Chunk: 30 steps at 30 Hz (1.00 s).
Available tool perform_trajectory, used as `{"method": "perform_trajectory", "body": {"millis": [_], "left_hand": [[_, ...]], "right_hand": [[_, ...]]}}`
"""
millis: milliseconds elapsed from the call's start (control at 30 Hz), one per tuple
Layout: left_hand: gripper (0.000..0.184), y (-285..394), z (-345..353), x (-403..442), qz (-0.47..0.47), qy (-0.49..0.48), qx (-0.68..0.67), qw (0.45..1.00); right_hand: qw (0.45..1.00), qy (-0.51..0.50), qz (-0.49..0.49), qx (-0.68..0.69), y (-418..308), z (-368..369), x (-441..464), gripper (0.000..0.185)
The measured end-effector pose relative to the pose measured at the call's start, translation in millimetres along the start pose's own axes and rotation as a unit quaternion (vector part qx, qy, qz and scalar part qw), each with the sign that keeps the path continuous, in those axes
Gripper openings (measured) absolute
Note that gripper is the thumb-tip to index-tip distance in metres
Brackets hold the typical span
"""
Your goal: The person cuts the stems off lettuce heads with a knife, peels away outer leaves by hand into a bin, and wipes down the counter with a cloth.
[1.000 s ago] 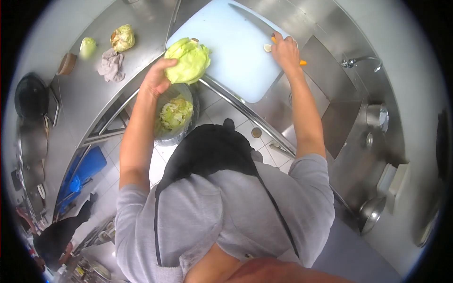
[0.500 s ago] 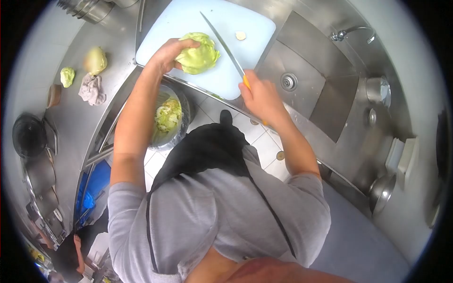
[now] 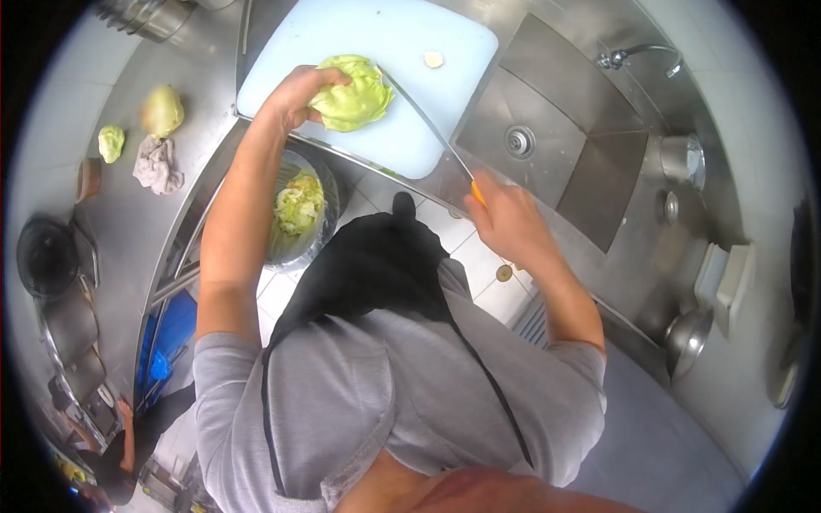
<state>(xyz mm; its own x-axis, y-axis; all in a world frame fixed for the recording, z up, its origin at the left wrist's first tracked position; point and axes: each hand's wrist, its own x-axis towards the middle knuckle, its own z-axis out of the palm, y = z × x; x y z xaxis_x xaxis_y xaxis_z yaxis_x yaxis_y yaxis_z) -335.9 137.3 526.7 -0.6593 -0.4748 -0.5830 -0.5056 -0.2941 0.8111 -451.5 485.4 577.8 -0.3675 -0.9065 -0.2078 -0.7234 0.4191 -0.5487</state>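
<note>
A pale green head of lettuce (image 3: 357,96) rests on the light blue cutting board (image 3: 428,120). My left hand (image 3: 301,92) is wrapped round its left side, with the thumb lying on top. My right hand (image 3: 511,214) grips the orange handle of a long knife (image 3: 436,130), off the board's lower right corner. The blade slants up and left across the board, and its tip is at the lettuce's right edge; whether it touches or cuts in, I cannot tell. A small pale slice (image 3: 434,59) lies farther back on the board.
Below the counter edge stands a lined bin (image 3: 329,214) with lettuce scraps (image 3: 299,203). To the right is a steel sink (image 3: 539,94) with a faucet (image 3: 637,56). A crumpled cloth (image 3: 157,166) and another pale vegetable head (image 3: 162,113) lie left. Another person (image 3: 141,436) is at lower left.
My right hand has drawn the knife back toward me and to the right, bringing its tip down to the lettuce's edge. My left hand keeps its hold on the lettuce.
</note>
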Motion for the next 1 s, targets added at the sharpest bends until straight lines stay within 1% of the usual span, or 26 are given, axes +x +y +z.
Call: {"method": "perform_trajectory", "body": {"millis": [367, 467, 633, 733, 800, 867, 933, 967, 1000], "left_hand": [[0.048, 2.6, 4.6, 0.3, 0.016, 0.013, 0.005, 1.0], [0.049, 3.2, 5.7, 1.2, 0.015, 0.011, 0.008, 1.0], [0.049, -5.2, 6.3, 3.6, 0.027, 0.022, 0.027, 0.999], [0.052, -13.8, -1.6, -2.8, 0.041, 0.009, -0.013, 0.999], [0.058, -32.2, -12.4, -14.8, 0.111, -0.023, -0.117, 0.987], [0.067, -50.6, -20.1, -32.6, 0.173, -0.063, -0.206, 0.961], [0.079, -64.1, -26.8, -53.3, 0.235, -0.11, -0.28, 0.924], [0.082, -68.6, -31.5, -62.8, 0.235, -0.13, -0.327, 0.906], [0.085, -76.8, -38.5, -69.5, 0.239, -0.128, -0.344, 0.899]], "right_hand": [[1.0, -0.023, 0.009, -0.014, -9.0, -9.7, 5.3, 0.019], [0.997, -0.05, 0.045, -0.022, -11.5, -11.1, 7.6, 0.02], [0.994, -0.058, 0.075, -0.06, -4.9, 20.7, 34.0, 0.019], [0.993, -0.05, 0.091, -0.06, 8.4, 34.8, 43.5, 0.02], [0.993, -0.043, 0.091, -0.056, 10.7, 31.2, 47.2, 0.021], [0.994, -0.043, 0.083, -0.047, 9.6, 20.8, 50.0, 0.022], [0.997, -0.02, 0.054, -0.061, -6.6, 2.2, 46.2, 0.024], [0.997, -0.007, 0.037, -0.067, -13.6, -4.6, 48.2, 0.025], [0.996, 0.032, 0.001, -0.081, -14.4, -6.2, 55.3, 0.025]]}}
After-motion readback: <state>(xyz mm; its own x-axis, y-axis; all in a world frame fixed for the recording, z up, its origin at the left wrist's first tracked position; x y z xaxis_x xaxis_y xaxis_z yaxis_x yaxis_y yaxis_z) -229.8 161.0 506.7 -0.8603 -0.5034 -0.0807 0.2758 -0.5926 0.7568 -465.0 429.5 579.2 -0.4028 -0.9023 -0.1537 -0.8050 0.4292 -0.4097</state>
